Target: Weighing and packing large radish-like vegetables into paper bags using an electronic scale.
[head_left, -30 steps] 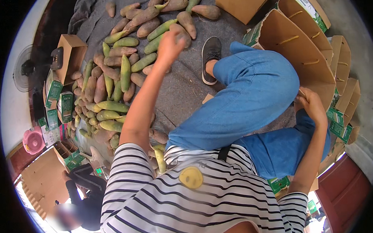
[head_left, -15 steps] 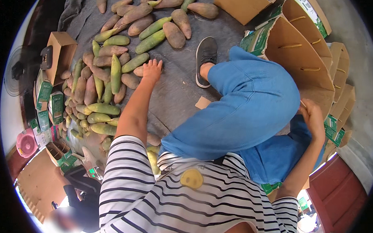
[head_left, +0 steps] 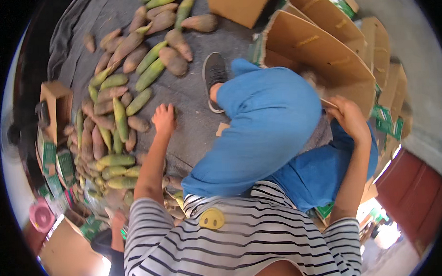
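Note:
My left hand (head_left: 164, 119) is at the right edge of a heap of long root vegetables (head_left: 120, 114), some green, some reddish-brown, on a dark cloth. Its fingers are curled down, and whatever they grip is almost wholly hidden beneath them. Over on the right, my right hand (head_left: 348, 118) pinches the near cardboard edge of a tall open carton (head_left: 320, 52) beside my bent knee. A blurred pale shape (head_left: 310, 79) shows low inside this carton, partly behind my knee.
More cartons (head_left: 389, 78) stand in a row at the right, and another box (head_left: 238, 8) sits at the top. My shoe (head_left: 213, 77) rests on the cloth between heap and carton. A co-worker's arm (head_left: 118, 231) and a pink fan-like object (head_left: 41, 215) are at lower left.
The whole view has shifted, so the heap sits lower and farther left. My left hand's fingers, spread over a reddish root before, are now curled. My right hand shows more fully at the carton edge.

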Tool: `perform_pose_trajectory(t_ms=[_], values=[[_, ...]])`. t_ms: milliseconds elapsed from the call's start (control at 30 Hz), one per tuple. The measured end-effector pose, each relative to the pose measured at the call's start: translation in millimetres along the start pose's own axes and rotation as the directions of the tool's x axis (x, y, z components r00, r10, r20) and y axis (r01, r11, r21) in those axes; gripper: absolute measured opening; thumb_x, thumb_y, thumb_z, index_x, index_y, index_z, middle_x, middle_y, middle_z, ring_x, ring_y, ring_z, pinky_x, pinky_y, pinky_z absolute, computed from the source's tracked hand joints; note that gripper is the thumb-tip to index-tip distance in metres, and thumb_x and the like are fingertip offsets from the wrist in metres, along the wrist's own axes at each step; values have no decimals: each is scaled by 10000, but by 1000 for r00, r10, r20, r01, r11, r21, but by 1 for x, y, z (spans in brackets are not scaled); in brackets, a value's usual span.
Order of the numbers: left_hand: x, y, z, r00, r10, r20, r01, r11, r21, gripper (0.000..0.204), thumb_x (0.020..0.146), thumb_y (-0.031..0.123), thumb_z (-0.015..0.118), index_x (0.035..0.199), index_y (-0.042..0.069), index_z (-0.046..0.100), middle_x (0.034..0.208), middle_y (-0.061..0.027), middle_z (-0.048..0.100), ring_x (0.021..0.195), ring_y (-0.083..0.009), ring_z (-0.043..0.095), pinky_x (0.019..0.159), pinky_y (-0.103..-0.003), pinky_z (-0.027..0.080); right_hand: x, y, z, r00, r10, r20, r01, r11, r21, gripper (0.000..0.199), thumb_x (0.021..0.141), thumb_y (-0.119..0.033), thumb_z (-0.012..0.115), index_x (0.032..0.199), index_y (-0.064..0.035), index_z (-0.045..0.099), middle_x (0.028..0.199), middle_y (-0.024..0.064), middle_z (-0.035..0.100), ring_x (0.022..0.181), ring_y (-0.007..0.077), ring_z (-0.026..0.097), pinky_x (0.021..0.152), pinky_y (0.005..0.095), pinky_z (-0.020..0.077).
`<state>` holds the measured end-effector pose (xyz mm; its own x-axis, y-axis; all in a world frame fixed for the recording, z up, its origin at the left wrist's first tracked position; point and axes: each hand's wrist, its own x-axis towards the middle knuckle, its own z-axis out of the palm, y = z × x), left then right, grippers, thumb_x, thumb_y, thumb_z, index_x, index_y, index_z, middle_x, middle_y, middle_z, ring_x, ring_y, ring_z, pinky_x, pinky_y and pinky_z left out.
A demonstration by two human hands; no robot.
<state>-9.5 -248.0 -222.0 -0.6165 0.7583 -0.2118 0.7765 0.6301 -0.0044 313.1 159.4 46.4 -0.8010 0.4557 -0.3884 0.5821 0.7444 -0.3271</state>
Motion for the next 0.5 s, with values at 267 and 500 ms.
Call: perform_pose_trajectory(t_ms=[267, 500], values=[[-14, 33, -50, 911, -369, -185, 207, 796, -569, 627, 682, 206, 779, 1207, 9, 499, 1097, -174, 525, 1032, -355, 529, 892, -394, 442, 1, 1, 9, 999, -45, -13, 45, 999, -13, 216, 824, -134, 605, 1022, -49, 628, 894, 167, 603, 878, 368, 575, 757, 437, 454], [51, 124, -239, 776, -347, -527, -399, 377, -836, 651, 690, 153, 807, 1226, -11, 477, 1141, -112, 520, 1078, -210, 539, 927, -325, 449, -6, 1, 7, 1000, 1, 14, -1, 1000, 11, 230, 820, -103, 604, 1045, -56, 623, 846, 167, 586, 825, 361, 571, 728, 430, 446]])
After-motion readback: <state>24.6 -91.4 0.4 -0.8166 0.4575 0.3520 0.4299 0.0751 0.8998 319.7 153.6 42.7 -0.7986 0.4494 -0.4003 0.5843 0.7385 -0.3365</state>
